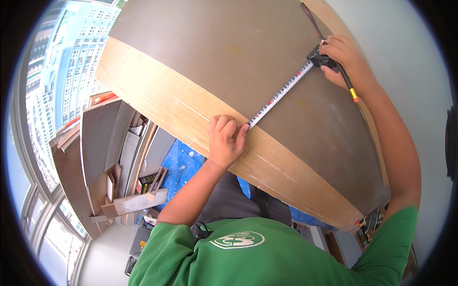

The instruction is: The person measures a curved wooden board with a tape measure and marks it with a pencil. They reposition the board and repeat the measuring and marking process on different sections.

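Observation:
A tape measure (320,57) with a black case is gripped in my right hand (347,59), near the far right edge of a large brown board (229,52). Its pale blade (281,95) runs out diagonally across the board toward me. At the blade's near end, my left hand (225,139) pinches it over the light wood strip (157,88) along the board's near side. A black pencil (347,78) with a yellow band and red tip sticks out from my right hand, beside the case. A dark wrist strap (312,20) trails from the case over the board.
Wood panels and offcuts (102,143) lean at the left by a window (19,119). Blue sheeting (181,162) covers the floor under the board. A white wall (405,57) rises close on the right. A dark case (136,250) stands at the lower left.

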{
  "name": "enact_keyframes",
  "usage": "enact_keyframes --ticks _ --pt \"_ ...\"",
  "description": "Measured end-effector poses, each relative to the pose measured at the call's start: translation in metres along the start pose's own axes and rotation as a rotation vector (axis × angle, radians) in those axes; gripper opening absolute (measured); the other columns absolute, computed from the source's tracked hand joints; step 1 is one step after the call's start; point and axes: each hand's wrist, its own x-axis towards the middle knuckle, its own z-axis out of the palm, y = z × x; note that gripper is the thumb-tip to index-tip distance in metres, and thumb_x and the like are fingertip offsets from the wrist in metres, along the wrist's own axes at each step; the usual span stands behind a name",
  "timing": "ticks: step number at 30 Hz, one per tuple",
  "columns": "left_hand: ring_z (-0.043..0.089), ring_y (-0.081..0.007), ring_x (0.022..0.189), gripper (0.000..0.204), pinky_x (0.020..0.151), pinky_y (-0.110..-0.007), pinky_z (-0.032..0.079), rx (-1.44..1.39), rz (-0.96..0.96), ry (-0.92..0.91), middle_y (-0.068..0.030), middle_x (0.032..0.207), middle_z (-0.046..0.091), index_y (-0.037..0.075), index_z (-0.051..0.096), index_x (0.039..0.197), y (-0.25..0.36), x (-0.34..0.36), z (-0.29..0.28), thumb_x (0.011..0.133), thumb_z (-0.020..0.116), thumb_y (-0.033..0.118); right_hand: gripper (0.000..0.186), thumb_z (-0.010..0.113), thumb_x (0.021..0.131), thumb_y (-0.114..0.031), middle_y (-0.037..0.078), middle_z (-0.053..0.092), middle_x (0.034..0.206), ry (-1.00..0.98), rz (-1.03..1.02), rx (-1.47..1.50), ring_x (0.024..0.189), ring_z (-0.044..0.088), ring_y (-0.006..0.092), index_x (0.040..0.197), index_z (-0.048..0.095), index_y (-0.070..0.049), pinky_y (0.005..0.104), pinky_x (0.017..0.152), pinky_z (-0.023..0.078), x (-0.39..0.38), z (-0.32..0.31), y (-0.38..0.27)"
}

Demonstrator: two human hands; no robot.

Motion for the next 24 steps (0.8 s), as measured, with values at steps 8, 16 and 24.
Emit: enact_keyframes --ticks 8,16,24 --pt "0.057 -0.0274 0.096 0.003 0.092 -0.041 0.04 0.111 -0.068 0.158 -0.0025 0.089 0.065 0.011 0.074 0.086 -0.007 0.02 -0.015 0.087 0.077 0.013 0.03 0.074 0.075 -0.006 0.006 0.066 0.107 0.154 -0.086 0.017 0.111 0.059 0.0295 0.102 0.061 -0.008 0.0407 0.091 0.054 0.022 0.003 0.005" --pt "0.055 -0.0241 0.099 0.003 0.098 -0.039 0.038 0.132 -0.094 0.232 0.0007 0.089 0.067 0.011 0.077 0.088 -0.029 0.05 -0.026 0.089 0.075 0.014 0.028 0.073 0.08 -0.011 0.006 0.067 0.107 0.07 -0.101 -0.02 0.111 0.059 0.0278 0.106 0.062 -0.008 0.0394 0.098 0.05 0.082 0.005 0.023" --pt "0.055 -0.0234 0.098 0.004 0.099 -0.039 0.035 0.124 -0.074 0.243 0.0011 0.089 0.066 0.011 0.077 0.088 -0.042 0.056 -0.018 0.089 0.078 0.015 0.029 0.073 0.082 -0.012 0.007 0.066 0.111 0.009 -0.083 0.006 0.112 0.06 0.0274 0.109 0.062 -0.008 0.0381 0.099 0.049 0.107 0.012 0.031"
